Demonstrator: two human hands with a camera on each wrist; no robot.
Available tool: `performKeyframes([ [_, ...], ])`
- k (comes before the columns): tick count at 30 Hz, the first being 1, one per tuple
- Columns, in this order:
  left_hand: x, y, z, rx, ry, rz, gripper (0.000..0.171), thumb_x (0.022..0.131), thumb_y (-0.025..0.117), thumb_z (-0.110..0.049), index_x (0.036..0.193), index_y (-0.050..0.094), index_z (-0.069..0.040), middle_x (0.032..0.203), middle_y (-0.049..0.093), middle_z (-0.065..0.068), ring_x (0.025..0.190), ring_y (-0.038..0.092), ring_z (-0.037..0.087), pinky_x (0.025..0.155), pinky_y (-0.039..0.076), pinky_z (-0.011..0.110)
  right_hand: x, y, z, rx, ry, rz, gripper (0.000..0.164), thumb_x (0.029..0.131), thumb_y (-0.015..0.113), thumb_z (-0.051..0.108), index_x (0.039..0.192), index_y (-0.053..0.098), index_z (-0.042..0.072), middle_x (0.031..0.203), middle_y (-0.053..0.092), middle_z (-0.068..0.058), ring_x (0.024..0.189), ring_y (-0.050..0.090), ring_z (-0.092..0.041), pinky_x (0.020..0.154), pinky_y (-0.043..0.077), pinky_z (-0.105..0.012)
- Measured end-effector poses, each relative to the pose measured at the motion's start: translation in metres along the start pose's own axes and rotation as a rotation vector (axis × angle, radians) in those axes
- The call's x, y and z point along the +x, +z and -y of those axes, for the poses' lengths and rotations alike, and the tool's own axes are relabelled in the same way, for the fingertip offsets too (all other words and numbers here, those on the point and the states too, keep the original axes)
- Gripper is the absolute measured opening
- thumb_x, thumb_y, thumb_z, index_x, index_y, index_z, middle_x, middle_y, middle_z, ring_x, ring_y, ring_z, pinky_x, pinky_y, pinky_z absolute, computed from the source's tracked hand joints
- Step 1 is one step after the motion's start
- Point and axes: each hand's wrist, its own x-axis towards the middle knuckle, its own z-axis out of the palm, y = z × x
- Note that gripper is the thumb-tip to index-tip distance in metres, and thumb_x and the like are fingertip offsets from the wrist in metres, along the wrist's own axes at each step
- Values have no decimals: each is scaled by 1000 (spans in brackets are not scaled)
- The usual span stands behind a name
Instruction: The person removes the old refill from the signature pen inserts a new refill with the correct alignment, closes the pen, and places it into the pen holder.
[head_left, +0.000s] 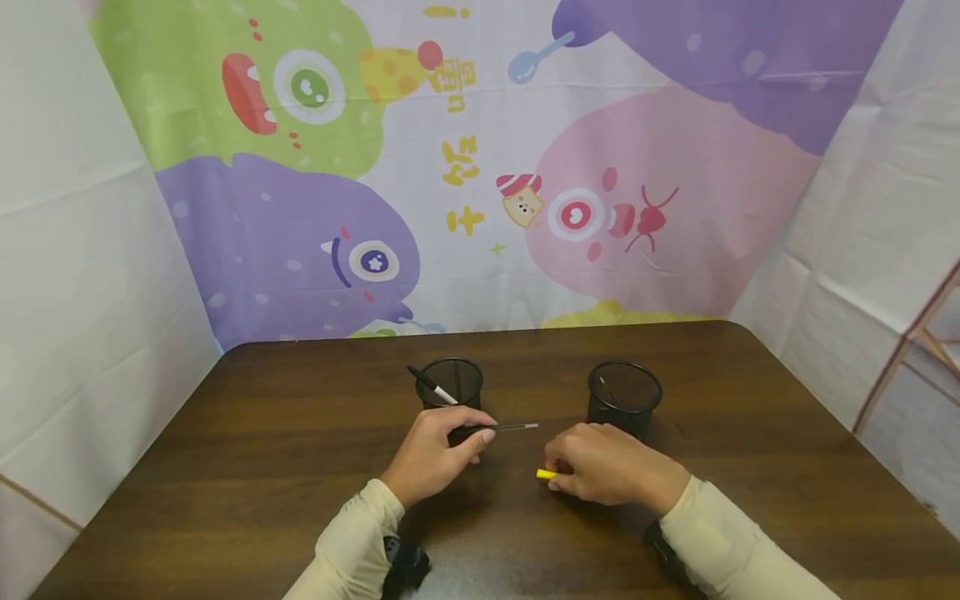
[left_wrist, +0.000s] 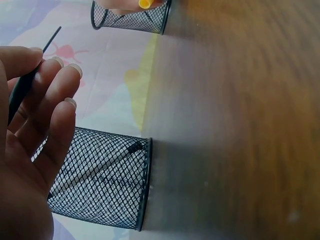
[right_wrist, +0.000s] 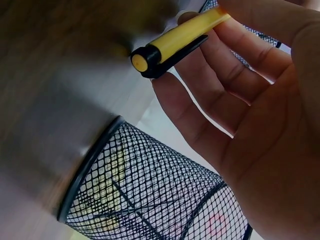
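Note:
My left hand pinches a slim black pen-like tool between thumb and fingers. Its thin shaft ends in a pale tip and points right. A yellow tube with a black clip, resembling a pen cap, is held at the fingertips of my right hand. Behind the left hand stands a black mesh pen cup; a black-and-white pen leans in it. Another black mesh cup is just behind the right hand and contains thin dark sticks, seen through the mesh.
The brown wooden table reaches back to a cartoon-printed cloth. White cloth walls close both sides. Dark wrist devices hang below both forearms.

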Motion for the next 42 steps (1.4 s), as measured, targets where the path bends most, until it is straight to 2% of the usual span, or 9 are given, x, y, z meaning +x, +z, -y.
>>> performKeyframes([
  [7, -1, 0, 1, -13, -14, 12, 10, 92, 70, 2, 102, 73, 1, 79, 69, 13, 59, 67, 22, 60, 55, 27, 0, 0, -1, 8, -4, 3, 18, 89, 77, 24, 77, 64, 25, 72, 51, 20, 60, 48, 0, 55, 43, -24],
  [14, -1, 1, 0, -17, -31, 24, 11, 92, 70, 1, 102, 73, 3, 77, 68, 5, 59, 67, 19, 60, 57, 29, -1, 2, 0, -2, -3, 7, 13, 88, 79, 24, 80, 68, 25, 76, 52, 20, 65, 50, 2, 57, 45, -25],
  [21, 0, 2, -2, -29, -40, 32, 10, 92, 70, 3, 102, 72, 4, 76, 68, 8, 61, 67, 23, 60, 57, 28, -1, 2, -1, -1, -9, 10, 12, 88, 79, 24, 81, 69, 25, 77, 52, 20, 65, 50, 2, 57, 46, -24],
  [26, 0, 1, -3, -27, -46, 35, 10, 92, 70, 3, 101, 72, 4, 76, 68, 5, 61, 67, 24, 60, 56, 28, -1, 3, -1, 0, -10, 9, 13, 88, 78, 24, 80, 68, 25, 76, 52, 20, 64, 49, 2, 57, 45, -24],
  [31, 0, 2, -2, -20, -34, 38, 10, 92, 69, 2, 101, 72, 4, 75, 68, 7, 61, 67, 23, 60, 56, 28, -2, 2, -1, 7, 1, 3, 17, 88, 78, 24, 78, 65, 26, 75, 51, 20, 64, 49, 2, 57, 45, -24],
  [36, 1, 2, -2, -24, -27, 37, 9, 92, 69, 2, 101, 72, 4, 75, 68, 5, 61, 67, 23, 60, 57, 29, -2, 2, -1, 28, 8, -2, 16, 90, 77, 26, 80, 64, 26, 75, 51, 20, 63, 49, 1, 56, 44, -24],
  [42, 0, 2, -2, -26, -34, 33, 8, 92, 69, 3, 100, 72, 3, 75, 68, 11, 60, 67, 21, 59, 57, 29, 0, 2, -2, 45, -2, -31, 13, 95, 71, 28, 84, 66, 26, 73, 53, 21, 61, 50, 1, 56, 44, -24],
])
